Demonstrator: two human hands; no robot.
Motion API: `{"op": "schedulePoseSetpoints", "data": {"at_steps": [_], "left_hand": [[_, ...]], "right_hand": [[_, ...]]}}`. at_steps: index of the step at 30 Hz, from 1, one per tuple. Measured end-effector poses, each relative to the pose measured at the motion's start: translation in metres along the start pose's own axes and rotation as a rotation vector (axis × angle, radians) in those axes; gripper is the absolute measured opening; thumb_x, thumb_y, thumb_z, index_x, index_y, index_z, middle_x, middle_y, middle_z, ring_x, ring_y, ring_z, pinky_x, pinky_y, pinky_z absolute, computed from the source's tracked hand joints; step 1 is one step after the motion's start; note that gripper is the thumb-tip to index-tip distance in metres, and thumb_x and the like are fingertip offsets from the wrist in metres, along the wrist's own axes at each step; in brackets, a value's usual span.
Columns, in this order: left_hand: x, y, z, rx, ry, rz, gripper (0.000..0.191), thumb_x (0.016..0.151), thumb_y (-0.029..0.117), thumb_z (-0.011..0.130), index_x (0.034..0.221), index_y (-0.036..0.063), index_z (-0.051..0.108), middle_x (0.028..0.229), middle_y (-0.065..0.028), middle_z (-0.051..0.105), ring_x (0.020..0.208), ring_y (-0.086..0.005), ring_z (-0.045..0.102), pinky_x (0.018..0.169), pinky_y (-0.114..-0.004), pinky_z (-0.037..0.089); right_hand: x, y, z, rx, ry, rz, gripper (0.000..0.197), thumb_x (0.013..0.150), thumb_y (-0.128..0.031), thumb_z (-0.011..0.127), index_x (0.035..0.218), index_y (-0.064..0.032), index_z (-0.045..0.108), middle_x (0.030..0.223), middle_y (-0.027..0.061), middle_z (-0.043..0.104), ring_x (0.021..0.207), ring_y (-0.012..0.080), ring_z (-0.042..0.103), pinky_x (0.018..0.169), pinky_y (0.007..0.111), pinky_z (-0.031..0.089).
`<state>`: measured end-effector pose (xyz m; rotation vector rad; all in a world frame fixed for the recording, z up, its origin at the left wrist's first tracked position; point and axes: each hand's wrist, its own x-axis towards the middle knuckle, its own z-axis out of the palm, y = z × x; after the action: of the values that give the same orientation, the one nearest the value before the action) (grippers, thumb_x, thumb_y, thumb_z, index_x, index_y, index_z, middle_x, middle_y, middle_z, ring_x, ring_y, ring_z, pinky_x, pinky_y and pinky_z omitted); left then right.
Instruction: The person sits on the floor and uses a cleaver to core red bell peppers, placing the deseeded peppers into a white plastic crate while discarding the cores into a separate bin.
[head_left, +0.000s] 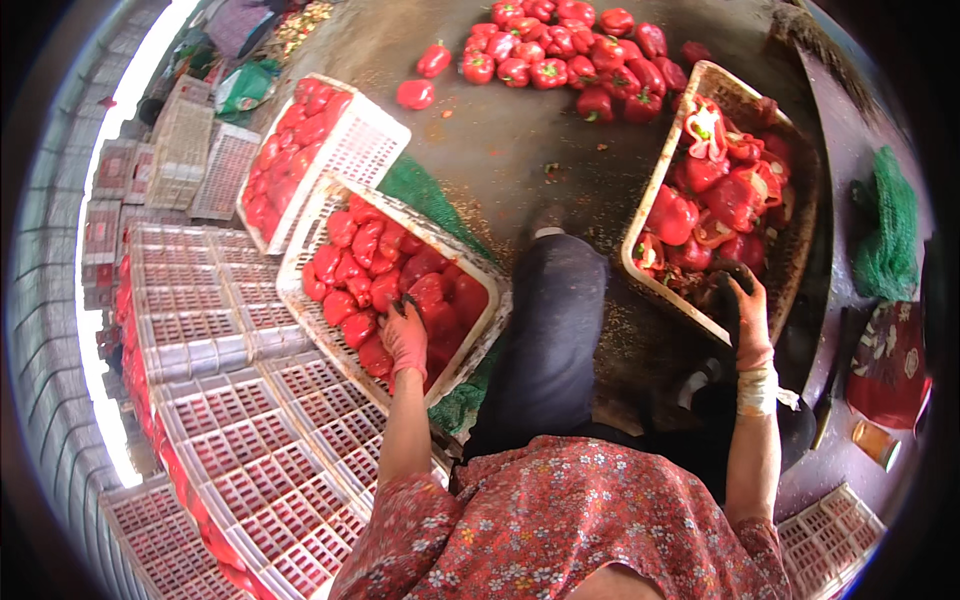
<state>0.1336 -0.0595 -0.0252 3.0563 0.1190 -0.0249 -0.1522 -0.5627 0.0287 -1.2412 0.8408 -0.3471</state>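
Observation:
My left hand (405, 337), in a red glove with dark fingertips, reaches into a white plastic crate (292, 281) of red bell peppers (364, 244). Its fingers rest on the peppers; whether they grip one is hidden. At the near end of a second, stained crate (636, 244) on the right is my right hand (744, 304), also gloved, with light wrapping at the wrist. Its fingers are bent, and what lies under them is too dark to make out. Cut red pepper pieces (739, 199), some with pale cores showing, fill that crate.
A pile of whole red bell peppers (562, 52) lies on the floor ahead. Another full crate (367, 139) stands at the left, above stacked crates (247, 442). Green netting (427, 191) lies under the left crate. At right are a green mesh bag (889, 225) and a jar (876, 444).

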Motion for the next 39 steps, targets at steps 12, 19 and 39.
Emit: {"op": "schedulePoseSetpoints", "data": {"at_steps": [12, 19, 39], "left_hand": [[-0.035, 0.259, -0.193, -1.714, -0.393, 0.46, 0.034, 0.099, 0.02, 0.046, 0.124, -0.0017, 0.053, 0.121, -0.0152, 0.057, 0.108, -0.026, 0.059, 0.098, -0.042, 0.048], [-0.077, 0.378, -0.139, -1.81, -0.967, 0.394, 0.034, 0.097, 0.026, 0.053, 0.119, 0.0003, 0.058, 0.109, -0.0122, 0.064, 0.099, -0.0221, 0.063, 0.089, -0.04, 0.054], [-0.072, 0.396, -0.125, -1.842, -1.243, -0.088, 0.027, 0.095, 0.024, 0.054, 0.11, 0.0027, 0.061, 0.101, -0.0107, 0.065, 0.095, -0.0238, 0.063, 0.09, -0.04, 0.053]], "right_hand": [[0.093, 0.042, 0.046, -0.982, 0.34, -0.338, 0.057, 0.073, -0.026, 0.075, 0.121, -0.0034, 0.055, 0.113, 0.0162, 0.062, 0.106, 0.0324, 0.058, 0.09, 0.043, 0.047], [0.143, 0.039, 0.108, -1.232, 0.309, 0.104, 0.094, 0.058, -0.028, 0.085, 0.139, -0.0196, 0.038, 0.145, 0.0159, 0.035, 0.124, 0.0461, 0.043, 0.1, 0.059, 0.04], [0.131, 0.1, 0.08, -1.33, -0.247, 0.253, 0.045, 0.08, -0.038, 0.061, 0.103, -0.001, 0.069, 0.101, 0.0206, 0.069, 0.096, 0.0329, 0.067, 0.085, 0.043, 0.052]]}}
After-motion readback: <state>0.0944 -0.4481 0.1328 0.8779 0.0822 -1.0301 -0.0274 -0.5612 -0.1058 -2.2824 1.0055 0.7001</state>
